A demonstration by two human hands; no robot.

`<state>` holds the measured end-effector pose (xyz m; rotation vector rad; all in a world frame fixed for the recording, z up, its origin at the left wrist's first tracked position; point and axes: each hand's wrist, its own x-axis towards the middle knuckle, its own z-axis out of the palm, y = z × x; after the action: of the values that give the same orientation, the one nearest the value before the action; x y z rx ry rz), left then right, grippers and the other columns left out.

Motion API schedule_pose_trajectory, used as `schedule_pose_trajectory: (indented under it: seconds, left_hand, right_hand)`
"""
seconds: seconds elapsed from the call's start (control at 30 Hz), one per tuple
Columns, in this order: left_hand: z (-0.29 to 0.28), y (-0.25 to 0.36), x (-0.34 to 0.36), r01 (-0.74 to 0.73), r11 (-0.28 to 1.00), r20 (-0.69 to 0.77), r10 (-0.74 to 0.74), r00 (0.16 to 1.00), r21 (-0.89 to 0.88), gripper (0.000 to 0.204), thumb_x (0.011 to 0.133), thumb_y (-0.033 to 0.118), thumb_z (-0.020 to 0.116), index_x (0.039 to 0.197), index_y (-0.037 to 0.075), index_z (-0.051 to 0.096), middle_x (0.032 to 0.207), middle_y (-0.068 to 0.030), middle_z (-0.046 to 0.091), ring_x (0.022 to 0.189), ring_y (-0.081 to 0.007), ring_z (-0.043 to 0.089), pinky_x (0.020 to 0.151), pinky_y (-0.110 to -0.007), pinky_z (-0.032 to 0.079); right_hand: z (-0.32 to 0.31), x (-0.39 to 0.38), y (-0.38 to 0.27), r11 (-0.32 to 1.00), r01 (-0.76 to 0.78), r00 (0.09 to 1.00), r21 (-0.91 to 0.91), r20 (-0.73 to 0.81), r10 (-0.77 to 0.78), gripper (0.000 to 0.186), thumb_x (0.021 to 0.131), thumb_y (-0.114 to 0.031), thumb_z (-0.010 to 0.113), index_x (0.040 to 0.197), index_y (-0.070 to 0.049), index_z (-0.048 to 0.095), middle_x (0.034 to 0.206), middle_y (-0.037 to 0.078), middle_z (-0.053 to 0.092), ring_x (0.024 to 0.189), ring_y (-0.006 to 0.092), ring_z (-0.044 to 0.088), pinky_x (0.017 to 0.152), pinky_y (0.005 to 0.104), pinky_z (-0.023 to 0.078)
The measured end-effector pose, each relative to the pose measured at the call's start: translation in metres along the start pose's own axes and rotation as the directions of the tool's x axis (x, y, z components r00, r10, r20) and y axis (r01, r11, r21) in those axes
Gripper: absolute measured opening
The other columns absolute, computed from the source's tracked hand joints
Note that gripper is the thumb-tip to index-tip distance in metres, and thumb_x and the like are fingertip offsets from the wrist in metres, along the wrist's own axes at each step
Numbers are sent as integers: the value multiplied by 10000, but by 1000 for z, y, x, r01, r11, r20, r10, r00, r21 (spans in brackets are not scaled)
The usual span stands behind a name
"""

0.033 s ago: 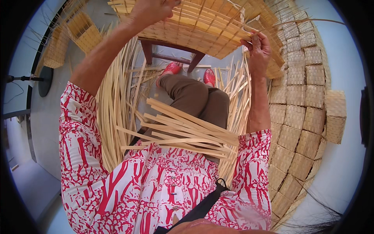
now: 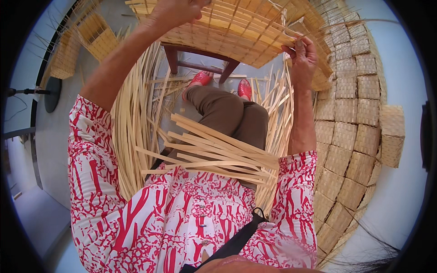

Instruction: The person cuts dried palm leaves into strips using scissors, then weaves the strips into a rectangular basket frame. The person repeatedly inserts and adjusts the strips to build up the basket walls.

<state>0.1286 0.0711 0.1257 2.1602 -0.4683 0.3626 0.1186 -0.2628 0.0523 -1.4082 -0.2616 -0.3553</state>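
Observation:
A half-woven panel of pale yellow bamboo strips (image 2: 227,34), crossed by upright splints, spans the top of the head view over a dark red wooden stool (image 2: 227,73). My left hand (image 2: 180,11) is at its upper left, fingers curled against the weave; what they grip is hidden. My right hand (image 2: 302,54) pinches a strip at the panel's right end, thumb raised. Loose flat strips (image 2: 214,145) lie across my brown-trousered lap, below both hands.
Long strips (image 2: 127,150) are heaped on the floor to either side of my legs. Rows of stacked woven boxes (image 2: 346,136) line the right side, with one box (image 2: 391,136) standing out. More boxes (image 2: 95,38) and a black stand base (image 2: 53,98) are at upper left.

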Motion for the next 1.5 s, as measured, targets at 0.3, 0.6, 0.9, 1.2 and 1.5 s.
schedule_pose_trajectory:
  seconds: [0.3,0.6,0.9,1.2,1.5]
  left_hand:
    - [7,18,-7,-63,987,-13,66,998,146,150,914,92,567,845,-9,653,601,-142,631,536,-192,669,511,-334,515]
    - [19,-48,-5,-266,793,-77,364,928,549,63,902,98,520,949,72,554,683,-160,594,636,-373,641,514,-467,498]
    - [10,-51,-44,-158,947,-439,272,856,279,287,924,147,620,1206,170,574,814,-139,685,622,-310,662,525,-384,523]
    - [-62,-83,-7,-356,837,-4,393,919,416,302,978,173,566,1278,202,567,741,-105,688,547,-219,647,522,-356,511]
    - [-38,-43,14,-289,842,13,318,948,455,68,891,122,557,861,63,574,692,-182,608,647,-398,648,568,-494,499]
  right_hand:
    - [-4,-1,8,994,56,998,92,1,-56,121,1002,-103,567,1052,-6,618,945,47,644,825,158,671,763,317,611]
    - [-1,3,7,997,-45,999,-56,-22,44,136,998,-67,538,1092,7,603,1005,51,588,881,162,634,804,333,591]
    - [-13,5,5,994,-101,995,51,31,99,100,1019,-102,527,1047,-22,579,993,69,632,886,149,654,823,370,613]
    - [-26,-10,-6,998,-58,998,-23,-36,57,114,1023,-113,521,1058,-13,564,994,73,631,901,161,650,831,348,603]
    - [-29,-24,-21,995,18,995,-102,-100,-28,150,1028,-129,518,1080,0,575,1039,89,631,931,180,646,873,358,586]
